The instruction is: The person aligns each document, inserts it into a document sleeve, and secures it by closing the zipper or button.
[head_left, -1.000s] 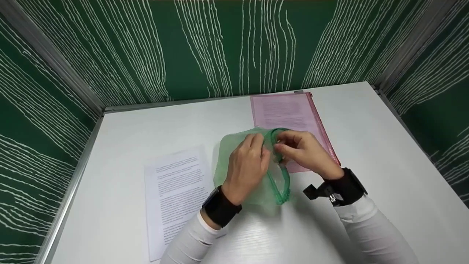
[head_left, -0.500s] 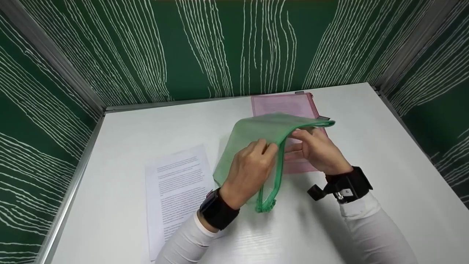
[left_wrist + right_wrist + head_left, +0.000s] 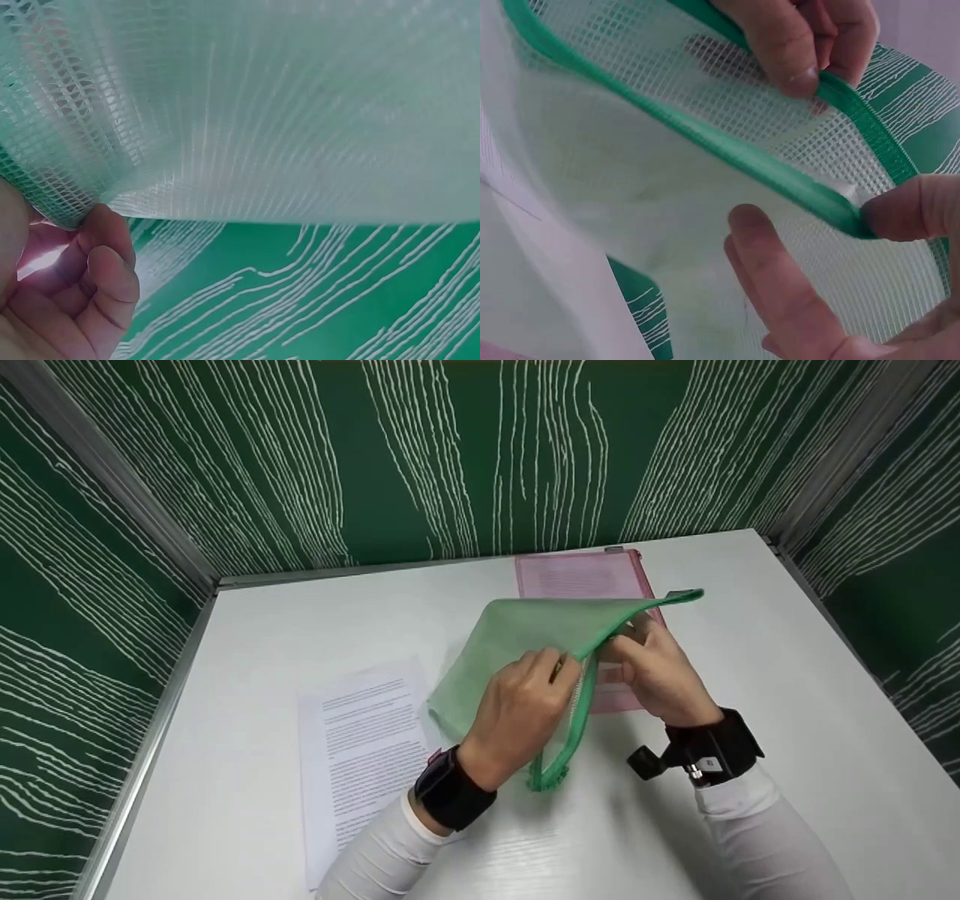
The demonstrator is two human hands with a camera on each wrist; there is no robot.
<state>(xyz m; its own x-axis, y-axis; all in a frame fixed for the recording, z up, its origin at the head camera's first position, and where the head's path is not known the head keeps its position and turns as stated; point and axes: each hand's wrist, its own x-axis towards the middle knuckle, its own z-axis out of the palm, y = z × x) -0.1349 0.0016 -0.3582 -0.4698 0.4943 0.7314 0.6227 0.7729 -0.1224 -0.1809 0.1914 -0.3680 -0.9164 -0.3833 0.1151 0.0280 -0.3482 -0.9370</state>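
Note:
A green translucent mesh zipper pouch (image 3: 532, 622) is held raised over the table, its mouth facing right and parted. My left hand (image 3: 514, 709) pinches one side of the mouth near the green zipper edge. In the right wrist view, the left thumb and fingers (image 3: 784, 52) hold the far zipper strip. My right hand (image 3: 664, 675) is at the other rim, with its thumb (image 3: 907, 210) on the green edging and two longer fingers (image 3: 780, 277) stretched along the outside of the mesh. The left wrist view shows the left fingertips (image 3: 109, 247) curled at the mesh's edge.
Printed paper sheets (image 3: 367, 750) lie on the white table (image 3: 247, 675) at left. Behind the raised pouch lies a pink zipper pouch (image 3: 577, 574) with a printed sheet inside. Green walls with white lines (image 3: 480, 457) enclose the table.
The green pouch has been lifted and its mouth spread wider, the upper corner swinging right over the pink pouch. My right hand has moved slightly right; my left still grips the edge.

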